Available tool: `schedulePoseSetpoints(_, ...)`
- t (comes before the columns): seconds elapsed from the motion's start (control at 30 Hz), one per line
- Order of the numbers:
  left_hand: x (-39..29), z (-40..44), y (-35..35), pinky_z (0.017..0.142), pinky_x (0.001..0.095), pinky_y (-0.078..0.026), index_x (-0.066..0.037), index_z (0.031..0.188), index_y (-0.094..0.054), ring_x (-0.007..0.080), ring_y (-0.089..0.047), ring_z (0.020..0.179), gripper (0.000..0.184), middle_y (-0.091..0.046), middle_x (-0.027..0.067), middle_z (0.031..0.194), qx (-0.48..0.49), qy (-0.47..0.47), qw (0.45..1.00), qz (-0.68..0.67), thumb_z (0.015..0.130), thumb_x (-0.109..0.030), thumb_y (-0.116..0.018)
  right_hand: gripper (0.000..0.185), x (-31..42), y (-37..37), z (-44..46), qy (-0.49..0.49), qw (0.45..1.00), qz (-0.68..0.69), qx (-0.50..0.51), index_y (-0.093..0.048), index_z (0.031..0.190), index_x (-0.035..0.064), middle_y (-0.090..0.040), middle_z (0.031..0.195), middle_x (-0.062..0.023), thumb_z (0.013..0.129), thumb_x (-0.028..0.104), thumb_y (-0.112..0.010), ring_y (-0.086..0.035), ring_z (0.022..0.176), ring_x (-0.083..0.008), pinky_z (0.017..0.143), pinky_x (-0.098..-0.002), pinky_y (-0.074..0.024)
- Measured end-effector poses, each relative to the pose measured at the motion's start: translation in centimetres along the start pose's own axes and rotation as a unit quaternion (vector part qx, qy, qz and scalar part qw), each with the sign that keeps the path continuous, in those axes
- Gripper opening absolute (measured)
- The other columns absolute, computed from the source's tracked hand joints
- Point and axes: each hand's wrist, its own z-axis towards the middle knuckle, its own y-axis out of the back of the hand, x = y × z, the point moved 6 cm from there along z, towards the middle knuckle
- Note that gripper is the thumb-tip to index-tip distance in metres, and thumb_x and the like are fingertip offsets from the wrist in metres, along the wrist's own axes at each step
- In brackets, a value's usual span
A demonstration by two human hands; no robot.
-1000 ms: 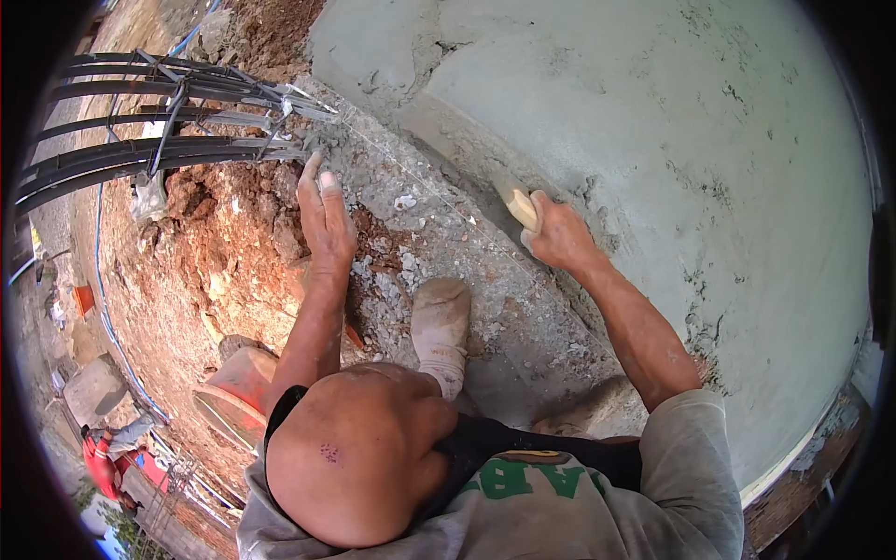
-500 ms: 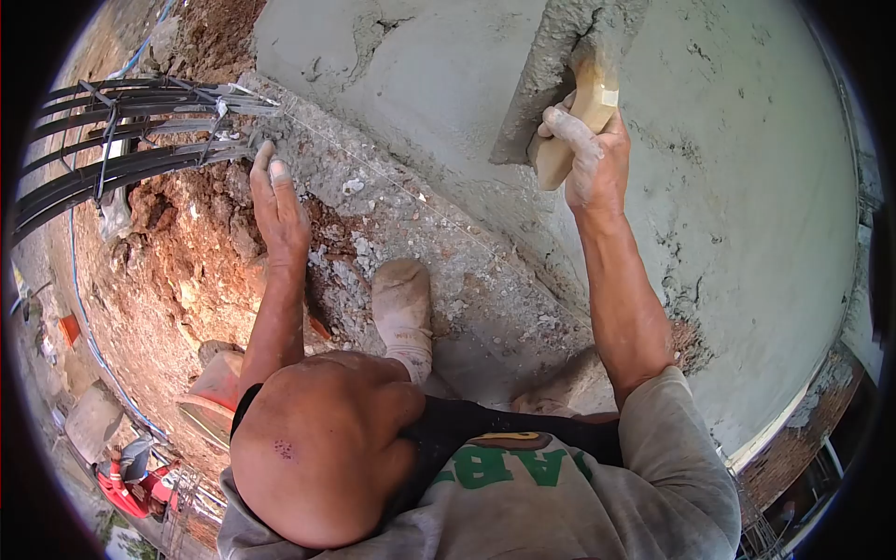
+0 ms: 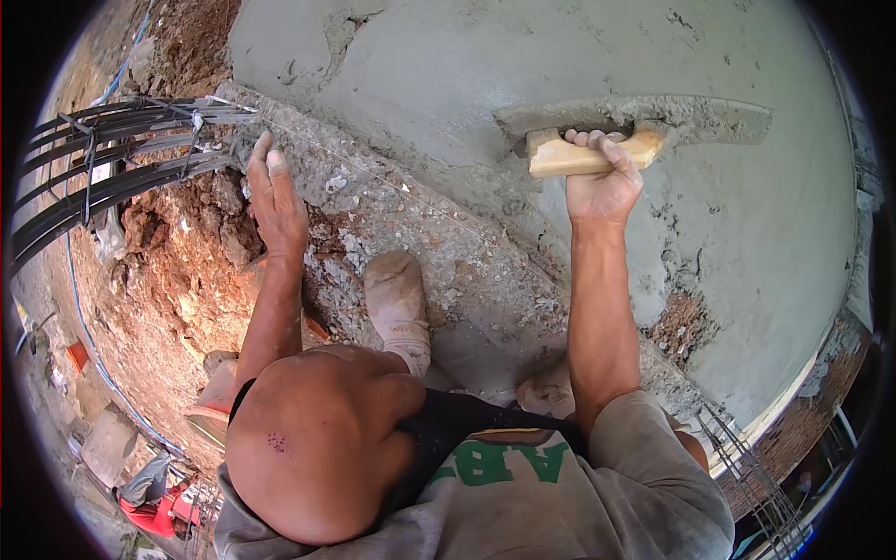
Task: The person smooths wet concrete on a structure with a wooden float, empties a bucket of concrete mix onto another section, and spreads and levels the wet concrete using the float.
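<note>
Wrapped round the pale wooden handle of a mortar-covered plastering trowel (image 3: 719,119) is my right hand (image 3: 602,187). The trowel's long blade lies crosswise against the wet grey mortar surface (image 3: 448,84). My left hand (image 3: 280,210) holds nothing, its fingers stretched out and smeared with mortar at the tips. It is close to the end of a bundle of dark steel rebar (image 3: 159,140). Whether its fingertips touch the rough concrete ledge (image 3: 373,191) below them I cannot tell.
A thin string line (image 3: 359,166) runs along the ledge. Broken reddish soil (image 3: 177,271) lies at the left, near a reddish bucket (image 3: 219,392). My dusty boot (image 3: 394,289) stands on the rubble. A person in red (image 3: 154,509) is at the lower left. More rebar (image 3: 761,476) shows lower right.
My right hand has turned the trowel from a steep slant to nearly level, its blade swinging out to the right. My left hand stays stretched out by the rebar.
</note>
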Motion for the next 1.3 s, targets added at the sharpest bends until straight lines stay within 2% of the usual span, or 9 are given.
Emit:
schedulePoseSetpoints(0.13, -0.9, 0.0, -0.7, 0.109, 0.0384, -0.031, 0.005, 0.135, -0.042, 0.0284, -0.042, 0.128, 0.049, -0.046, 0.0197, 0.136, 0.012, 0.027, 0.999, -0.020, 0.104, -0.031, -0.033, 0.025, 2.1, -1.2, 0.2, 0.020, 0.994, 0.095, 0.058, -0.052, 0.090, 0.0051, -0.057, 0.077, -0.0105, 0.066, -0.002, -0.059, -0.055, 0.073, -0.0266, 0.090, -0.0480, -0.0440)
schedulePoseSetpoints(0.27, -1.0, 0.1, -1.2, 0.108, 0.0389, -0.032, 0.006, 0.135, -0.042, 0.0296, -0.043, 0.127, 0.050, -0.045, 0.0204, 0.136, 0.015, 0.017, 0.999, -0.025, 0.103, -0.032, -0.035, 0.017, -8.4, 4.0, -4.2, -0.115, 0.992, 0.059, -0.008, -0.054, 0.083, 0.0055, -0.056, 0.074, -0.0101, 0.067, 0.001, -0.059, -0.055, 0.072, -0.0267, 0.088, -0.0473, -0.0450)
schedulePoseSetpoints(0.63, -0.8, 0.3, -1.4, 0.109, 0.0384, -0.031, 0.004, 0.135, -0.043, 0.0280, -0.042, 0.128, 0.048, -0.047, 0.0189, 0.136, 0.020, 0.007, 0.999, -0.025, 0.104, -0.032, -0.032, 0.014, -1.3, -0.1, -1.2, -0.036, 0.997, 0.058, 0.041, -0.053, 0.079, 0.0056, -0.053, 0.074, -0.0112, 0.066, 0.005, -0.059, -0.051, 0.076, -0.0280, 0.093, -0.0460, -0.0411)
schedulePoseSetpoints(0.73, -1.0, 0.4, -2.2, 0.109, 0.0386, -0.031, 0.005, 0.134, -0.044, 0.0286, -0.043, 0.128, 0.049, -0.047, 0.0197, 0.135, 0.028, -0.004, 0.999, -0.031, 0.104, -0.032, -0.033, 0.019, -8.7, 3.6, -5.4, -0.125, 0.990, 0.009, -0.069, -0.053, 0.086, 0.0038, -0.053, 0.073, -0.0087, 0.068, 0.002, -0.059, -0.052, 0.071, -0.0266, 0.089, -0.0487, -0.0425)
schedulePoseSetpoints(0.9, -1.8, 1.0, -2.2, 0.108, 0.0388, -0.032, 0.007, 0.133, -0.044, 0.0304, -0.044, 0.126, 0.049, -0.048, 0.0214, 0.133, 0.022, -0.010, 0.999, -0.030, 0.103, -0.031, -0.035, 0.021, -3.9, 1.0, -2.7, -0.102, 0.979, -0.178, 0.013, -0.052, 0.092, 0.0009, -0.054, 0.072, -0.0083, 0.072, 0.001, -0.060, -0.055, 0.070, -0.0230, 0.075, -0.0401, -0.0497)
schedulePoseSetpoints(1.0, -1.4, 0.9, -2.1, 0.108, 0.0390, -0.032, 0.006, 0.132, -0.045, 0.0306, -0.045, 0.125, 0.050, -0.049, 0.0215, 0.132, 0.015, -0.020, 0.999, -0.037, 0.103, -0.032, -0.036, 0.024, 0.1, -2.2, 0.0, -0.055, 0.833, -0.548, 0.049, -0.057, 0.091, -0.0023, -0.062, 0.076, -0.0144, 0.073, 0.011, -0.065, -0.062, 0.067, -0.0299, 0.068, -0.0434, -0.0520)
schedulePoseSetpoints(1.1, -1.6, 0.6, -2.1, 0.107, 0.0389, -0.033, 0.007, 0.133, -0.044, 0.0304, -0.045, 0.125, 0.050, -0.048, 0.0216, 0.132, 0.015, 0.007, 0.999, -0.041, 0.103, -0.033, -0.036, 0.042, 0.2, -4.5, 0.9, 0.048, 0.537, -0.818, 0.200, -0.059, 0.104, -0.0049, -0.066, 0.087, -0.0230, 0.080, 0.028, -0.068, -0.066, 0.078, -0.0359, 0.072, -0.0447, -0.0514)
schedulePoseSetpoints(1.2, -1.9, 0.5, -1.3, 0.107, 0.0389, -0.033, 0.006, 0.133, -0.043, 0.0302, -0.045, 0.124, 0.050, -0.047, 0.0217, 0.133, 0.019, 0.009, 1.000, -0.010, 0.103, -0.033, -0.035, 0.048, -4.6, -5.0, -1.3, -0.063, 0.473, -0.836, 0.272, -0.058, 0.105, -0.0052, -0.067, 0.090, -0.0228, 0.082, 0.036, -0.067, -0.066, 0.086, -0.0376, 0.078, -0.0463, -0.0507)
schedulePoseSetpoints(1.3, -0.9, 0.3, -0.7, 0.107, 0.0390, -0.033, 0.006, 0.133, -0.044, 0.0300, -0.045, 0.123, 0.050, -0.047, 0.0212, 0.132, 0.004, 0.021, 0.999, -0.032, 0.103, -0.033, -0.035, 0.038, -11.1, -5.3, -1.9, -0.083, 0.457, -0.830, 0.309, -0.058, 0.109, -0.0046, -0.066, 0.101, -0.0253, 0.088, 0.026, -0.055, -0.063, 0.098, -0.0395, 0.087, -0.0464, -0.0487)
